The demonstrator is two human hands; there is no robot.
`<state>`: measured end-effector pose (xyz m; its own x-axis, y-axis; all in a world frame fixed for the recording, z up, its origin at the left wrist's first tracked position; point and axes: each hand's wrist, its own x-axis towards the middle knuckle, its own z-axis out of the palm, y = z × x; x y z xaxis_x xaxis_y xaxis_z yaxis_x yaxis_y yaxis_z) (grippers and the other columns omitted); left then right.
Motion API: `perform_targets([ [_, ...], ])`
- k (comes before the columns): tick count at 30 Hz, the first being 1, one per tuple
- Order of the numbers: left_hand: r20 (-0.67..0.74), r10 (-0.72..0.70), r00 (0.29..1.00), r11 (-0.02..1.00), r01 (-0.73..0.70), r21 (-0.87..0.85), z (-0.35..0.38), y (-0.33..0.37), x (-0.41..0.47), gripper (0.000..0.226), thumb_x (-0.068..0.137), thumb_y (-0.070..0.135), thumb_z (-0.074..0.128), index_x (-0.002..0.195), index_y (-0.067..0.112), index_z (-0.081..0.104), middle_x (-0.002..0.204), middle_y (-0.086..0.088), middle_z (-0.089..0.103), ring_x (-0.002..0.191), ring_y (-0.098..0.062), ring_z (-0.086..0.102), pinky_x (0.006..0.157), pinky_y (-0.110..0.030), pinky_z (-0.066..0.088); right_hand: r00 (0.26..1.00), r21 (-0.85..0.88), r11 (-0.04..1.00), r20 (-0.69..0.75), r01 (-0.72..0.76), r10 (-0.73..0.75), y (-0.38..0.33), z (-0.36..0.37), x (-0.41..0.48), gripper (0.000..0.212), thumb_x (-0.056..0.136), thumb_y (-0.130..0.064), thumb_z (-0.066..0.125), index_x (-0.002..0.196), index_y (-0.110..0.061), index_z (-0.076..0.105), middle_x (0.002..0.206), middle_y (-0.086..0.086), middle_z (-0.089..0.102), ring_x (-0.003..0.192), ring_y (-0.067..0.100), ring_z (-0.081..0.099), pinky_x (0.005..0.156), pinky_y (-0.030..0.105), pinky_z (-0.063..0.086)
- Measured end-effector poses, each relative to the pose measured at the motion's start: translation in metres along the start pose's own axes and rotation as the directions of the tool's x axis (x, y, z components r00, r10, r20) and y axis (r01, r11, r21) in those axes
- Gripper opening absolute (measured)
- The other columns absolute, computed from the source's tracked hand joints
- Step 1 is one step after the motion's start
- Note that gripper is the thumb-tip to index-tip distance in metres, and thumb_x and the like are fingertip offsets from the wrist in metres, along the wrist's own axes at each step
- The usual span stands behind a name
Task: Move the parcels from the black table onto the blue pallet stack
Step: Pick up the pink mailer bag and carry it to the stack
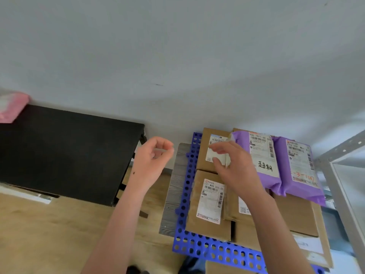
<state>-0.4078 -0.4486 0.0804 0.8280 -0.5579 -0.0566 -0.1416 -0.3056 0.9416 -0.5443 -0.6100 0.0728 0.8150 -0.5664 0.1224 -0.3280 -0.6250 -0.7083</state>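
Right grip [231, 167] pinches a small pale packet [227, 155] over the boxes right of centre; left grip [152, 157] curled, holding nothing. Parcels [209, 202] crowd the blue pallet stack [215, 251]; black worktop [65, 149] at left.

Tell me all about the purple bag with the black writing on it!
The purple bag is a soft, shiny plastic mailer lying flat on top of brown boxes on the blue pallet. A white barcode label covers its middle, with black handwriting low on it. A second purple bag lies against its right side. The right hand hides its left edge.
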Motion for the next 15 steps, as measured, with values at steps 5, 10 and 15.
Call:
perform_targets([
  [5, -0.050, -0.017, 0.999, 1.000, 0.017, 0.004, -0.060, -0.023, -0.014, 0.013, 0.087, 0.014, 0.064, 0.090, 0.026, 0.065, 0.090, 0.011, 0.067, 0.091, -0.012, 0.064, 0.088, -0.037, 0.054, 0.999, 0.007, 0.999, 0.023, 0.044, -0.044, -0.043, 0.041, -0.003, 0.034, 0.087, -0.004, 0.062, 0.114, -0.024, 0.066, 0.105, -0.013, 0.062, 0.095, -0.010, 0.055, 0.082, -0.001, 0.038],
  [10, -0.087, -0.027, 0.996, 0.999, 0.029, 0.020, -0.126, -0.049, -0.034, 0.014, 0.087, 0.013, 0.064, 0.088, 0.027, 0.065, 0.085, 0.013, 0.067, 0.089, -0.012, 0.064, 0.082, -0.029, 0.053, 0.995, 0.012, 0.997, 0.064, 0.071, -0.072, -0.094, 0.089, -0.012, 0.033, 0.088, -0.007, 0.063, 0.114, -0.026, 0.065, 0.103, -0.011, 0.062, 0.096, 0.000, 0.058, 0.089, 0.019, 0.046],
  [15, -0.134, -0.051, 0.990, 0.999, 0.050, -0.015, -0.191, -0.076, -0.055, 0.014, 0.086, 0.013, 0.064, 0.085, 0.027, 0.066, 0.083, 0.016, 0.068, 0.087, -0.014, 0.065, 0.079, -0.026, 0.052, 0.990, -0.005, 0.996, 0.106, 0.092, -0.091, -0.140, 0.140, -0.025, 0.031, 0.089, -0.013, 0.063, 0.116, -0.029, 0.063, 0.103, -0.015, 0.061, 0.096, -0.005, 0.056, 0.082, 0.004, 0.037],
])
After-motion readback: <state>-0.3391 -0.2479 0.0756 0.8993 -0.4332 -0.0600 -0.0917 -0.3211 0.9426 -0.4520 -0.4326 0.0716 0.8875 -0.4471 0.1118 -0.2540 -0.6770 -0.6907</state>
